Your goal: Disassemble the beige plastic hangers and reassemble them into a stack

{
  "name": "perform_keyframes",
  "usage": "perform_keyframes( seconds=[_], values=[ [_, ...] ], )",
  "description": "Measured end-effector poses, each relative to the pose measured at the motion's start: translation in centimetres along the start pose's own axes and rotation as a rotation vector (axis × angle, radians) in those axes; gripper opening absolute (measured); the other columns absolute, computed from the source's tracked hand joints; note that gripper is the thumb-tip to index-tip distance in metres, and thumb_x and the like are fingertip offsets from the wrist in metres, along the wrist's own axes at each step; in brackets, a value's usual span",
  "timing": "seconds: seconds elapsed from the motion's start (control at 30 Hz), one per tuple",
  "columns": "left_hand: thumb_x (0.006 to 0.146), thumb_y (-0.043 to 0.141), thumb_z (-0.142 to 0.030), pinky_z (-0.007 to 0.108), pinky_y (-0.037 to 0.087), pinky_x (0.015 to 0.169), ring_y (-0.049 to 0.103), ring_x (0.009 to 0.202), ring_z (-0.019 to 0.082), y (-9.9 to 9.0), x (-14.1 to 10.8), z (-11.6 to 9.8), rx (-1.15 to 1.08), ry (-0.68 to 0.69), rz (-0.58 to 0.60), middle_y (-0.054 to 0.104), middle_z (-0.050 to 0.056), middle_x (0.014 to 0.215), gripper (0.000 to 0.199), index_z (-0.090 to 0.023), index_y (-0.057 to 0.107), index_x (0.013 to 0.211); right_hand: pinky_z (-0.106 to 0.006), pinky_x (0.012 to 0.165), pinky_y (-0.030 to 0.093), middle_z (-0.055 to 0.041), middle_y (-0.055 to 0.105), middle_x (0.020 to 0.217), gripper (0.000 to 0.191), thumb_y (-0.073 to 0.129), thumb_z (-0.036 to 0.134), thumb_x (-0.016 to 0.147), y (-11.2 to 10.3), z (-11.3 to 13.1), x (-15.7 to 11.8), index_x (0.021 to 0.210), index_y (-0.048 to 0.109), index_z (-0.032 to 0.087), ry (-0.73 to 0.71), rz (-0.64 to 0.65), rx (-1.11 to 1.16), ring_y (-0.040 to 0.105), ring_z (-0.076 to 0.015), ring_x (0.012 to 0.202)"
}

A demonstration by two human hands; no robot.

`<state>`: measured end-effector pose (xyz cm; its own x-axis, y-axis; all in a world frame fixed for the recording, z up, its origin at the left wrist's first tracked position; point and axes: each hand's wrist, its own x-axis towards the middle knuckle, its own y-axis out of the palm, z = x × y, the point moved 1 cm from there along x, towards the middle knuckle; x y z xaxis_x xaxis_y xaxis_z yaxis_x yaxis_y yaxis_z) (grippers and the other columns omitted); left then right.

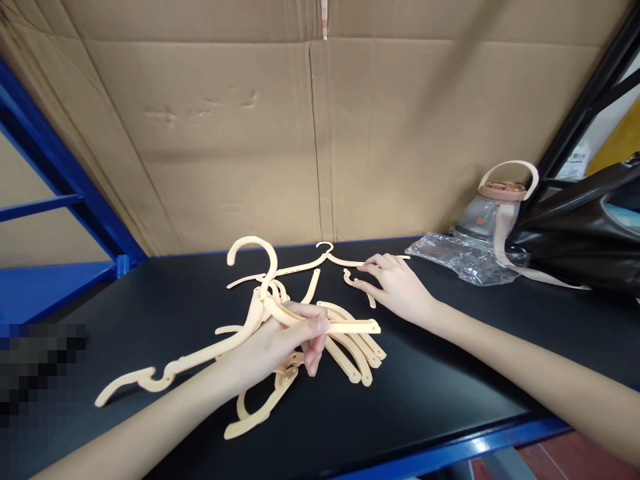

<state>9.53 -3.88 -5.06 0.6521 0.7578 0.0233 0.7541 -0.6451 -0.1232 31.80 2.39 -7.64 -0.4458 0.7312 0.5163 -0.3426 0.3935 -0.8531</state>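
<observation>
My left hand (305,330) grips one arm of a cream plastic clothes hanger (257,307). The hanger's hook points up, and its other arm stretches to the lower left, ending in a notched, curved tip. My right hand (395,287) is farther back, thumb and fingers apart, over a short notched hanger piece (371,300); its thumb appears to touch that piece. Several loose curved hanger arms (350,347) lie fanned out beside my left hand. Below my left wrist are more curved end pieces (257,417), partly hidden by the hand.
Another hanger (300,268) lies spread at the back of the black table (450,400). At right are a clear plastic bag (465,257), a strapped bottle (477,217) and a black bag (565,220). Cardboard (225,133) stands behind; a blue metal frame (65,153) is at left.
</observation>
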Motion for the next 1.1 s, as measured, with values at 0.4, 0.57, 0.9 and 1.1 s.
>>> perform_keyframes(
  seconds=[0.4,0.57,0.9,1.1],
  values=[
    [0.085,0.049,-0.033,0.023,0.037,0.055,0.05,0.048,0.009,-0.2,0.1,0.7,-0.152,-0.108,0.069,0.039,-0.006,0.056,0.03,-0.018,0.036,0.063,-0.038,0.086,0.041,-0.0049,0.061,0.092,0.005,0.06,0.023,0.084,0.7,-0.4,0.3,0.083,0.062,0.018,0.015,0.13,0.281,0.054,-0.0198,0.089],
    [0.085,0.046,-0.028,0.022,0.037,0.055,0.051,0.049,0.009,-0.3,0.1,0.8,-0.17,-0.132,0.072,0.039,-0.006,0.056,0.026,-0.018,0.036,0.063,-0.031,0.074,0.043,-0.0013,0.06,0.083,0.006,0.056,0.014,0.079,0.2,-0.4,0.2,0.082,0.056,0.018,0.064,0.102,0.333,0.055,-0.0162,0.078],
    [0.079,0.046,-0.025,0.023,0.039,0.048,0.043,0.04,0.009,-0.2,0.2,0.2,-0.262,-0.143,-0.018,0.036,-0.006,0.05,0.026,-0.019,0.034,0.057,-0.026,0.063,0.042,-0.003,0.054,0.089,0.012,0.043,0.014,0.086,-2.4,1.2,-0.3,0.09,0.053,0.02,0.035,-0.03,0.516,0.053,-0.0135,0.072],
    [0.075,0.044,-0.025,0.024,0.038,0.045,0.038,0.037,0.008,0.0,0.2,-0.3,-0.326,-0.175,-0.132,0.034,-0.006,0.048,0.024,-0.018,0.037,0.054,-0.026,0.069,0.042,-0.0026,0.057,0.087,0.018,0.036,0.02,0.096,-4.3,2.8,-1.3,0.092,0.053,0.019,-0.052,0.005,0.462,0.055,-0.0138,0.075]
  ],
)
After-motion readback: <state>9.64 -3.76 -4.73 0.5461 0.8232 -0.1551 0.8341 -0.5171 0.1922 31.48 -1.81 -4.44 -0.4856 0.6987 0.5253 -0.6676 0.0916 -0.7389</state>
